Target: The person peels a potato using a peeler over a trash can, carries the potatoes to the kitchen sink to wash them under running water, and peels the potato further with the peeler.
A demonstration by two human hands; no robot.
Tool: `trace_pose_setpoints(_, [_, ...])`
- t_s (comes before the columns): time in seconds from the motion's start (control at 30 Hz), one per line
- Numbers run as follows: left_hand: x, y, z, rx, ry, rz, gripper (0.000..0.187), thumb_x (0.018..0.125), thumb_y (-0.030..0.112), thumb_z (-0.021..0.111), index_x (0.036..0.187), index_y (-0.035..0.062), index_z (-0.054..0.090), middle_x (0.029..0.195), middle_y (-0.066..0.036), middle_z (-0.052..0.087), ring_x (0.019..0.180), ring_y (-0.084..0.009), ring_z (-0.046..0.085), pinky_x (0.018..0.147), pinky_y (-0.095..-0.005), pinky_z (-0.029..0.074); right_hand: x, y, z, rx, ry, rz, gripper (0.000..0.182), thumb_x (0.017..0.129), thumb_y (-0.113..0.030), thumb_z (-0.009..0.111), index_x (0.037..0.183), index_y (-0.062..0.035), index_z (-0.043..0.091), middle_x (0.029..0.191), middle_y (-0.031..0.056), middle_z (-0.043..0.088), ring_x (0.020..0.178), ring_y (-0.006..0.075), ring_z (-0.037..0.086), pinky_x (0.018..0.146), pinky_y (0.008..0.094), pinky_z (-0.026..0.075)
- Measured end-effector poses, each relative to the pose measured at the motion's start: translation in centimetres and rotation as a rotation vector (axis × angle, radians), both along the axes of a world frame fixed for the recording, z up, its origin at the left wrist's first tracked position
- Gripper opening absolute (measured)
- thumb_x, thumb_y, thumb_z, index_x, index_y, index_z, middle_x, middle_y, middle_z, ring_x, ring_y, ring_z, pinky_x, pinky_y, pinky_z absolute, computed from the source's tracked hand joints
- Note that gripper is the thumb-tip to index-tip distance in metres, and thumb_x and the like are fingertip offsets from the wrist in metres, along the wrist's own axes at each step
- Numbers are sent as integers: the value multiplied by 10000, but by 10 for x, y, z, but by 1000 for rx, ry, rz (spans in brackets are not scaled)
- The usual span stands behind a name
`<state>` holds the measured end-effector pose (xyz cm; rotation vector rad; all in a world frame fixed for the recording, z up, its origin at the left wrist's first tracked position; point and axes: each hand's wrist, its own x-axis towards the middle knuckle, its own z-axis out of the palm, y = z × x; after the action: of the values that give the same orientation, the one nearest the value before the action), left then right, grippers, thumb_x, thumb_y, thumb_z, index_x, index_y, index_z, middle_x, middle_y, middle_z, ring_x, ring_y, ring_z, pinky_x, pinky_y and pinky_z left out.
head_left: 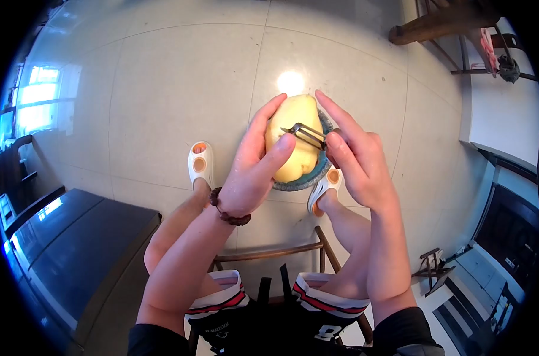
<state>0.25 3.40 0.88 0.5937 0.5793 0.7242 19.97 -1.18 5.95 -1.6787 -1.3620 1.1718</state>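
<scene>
A large pale yellow peeled potato-like piece [293, 160] is held above a round blue-grey basin [310, 178] on the floor. My left hand [259, 160] grips its left side, with the thumb on top and a bead bracelet at the wrist. In my right hand [355, 157] is a dark metal peeler [306, 135], its head lying over the upper face of the yellow piece. My right index finger stretches toward the far end of the piece. The inside of the basin is mostly hidden.
Two white shoes [200, 163] stand on the tiled floor [174, 77]. A dark glossy table [79, 243] is at the lower left. Wooden furniture legs [424, 28] show at the upper right, and a wooden chair bar [269, 253] lies between the knees.
</scene>
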Motion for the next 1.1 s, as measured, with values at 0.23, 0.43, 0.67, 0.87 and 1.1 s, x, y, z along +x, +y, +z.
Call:
trace_pose_setpoints(0.23, [2, 2, 4, -46, -28, 3, 673, 1095, 267, 554, 1636, 28, 233, 1507, -135, 478, 1359, -189, 506, 1141, -361, 425, 1, 1, -2, 77, -106, 32, 530, 1011, -246, 615, 1515, -97, 544, 738, 148, 727, 651, 255, 722, 671, 320, 544])
trace_pose_setpoints(0.43, [3, 2, 6, -34, -13, 8, 632, 1115, 247, 514, 1637, 26, 233, 1505, -136, 491, 1354, -177, 509, 1136, -350, 430, 2, 2, -5, 155, -238, 28, 494, 981, -233, 669, 1454, -102, 610, 696, 125, 713, 608, 268, 710, 618, 331, 537])
trace_pose_setpoints(0.67, [3, 4, 7, 8, 34, 23, 624, 1118, 258, 507, 1630, 18, 243, 1488, -137, 513, 1326, -178, 532, 1119, -343, 447, 1, 4, -8, 301, -464, 54, 494, 943, -239, 711, 1416, -110, 645, 614, 94, 652, 523, 267, 637, 535, 357, 488])
trace_pose_setpoints(0.87, [3, 5, 3, 114, 122, 27, 607, 1132, 318, 445, 1612, 6, 243, 1469, -167, 530, 1297, -244, 580, 1071, -412, 511, -3, 5, -15, 398, -534, 24, 492, 926, -254, 733, 1394, -118, 666, 570, 68, 601, 466, 232, 576, 480, 352, 440])
trace_pose_setpoints(1.1, [5, 3, 7, 127, 170, 26, 611, 1142, 405, 367, 1586, -1, 263, 1401, -196, 582, 1195, -295, 670, 923, -458, 616, -4, 6, -17, 453, -540, 9, 456, 929, -260, 734, 1361, -120, 687, 566, 52, 592, 467, 217, 565, 476, 346, 434])
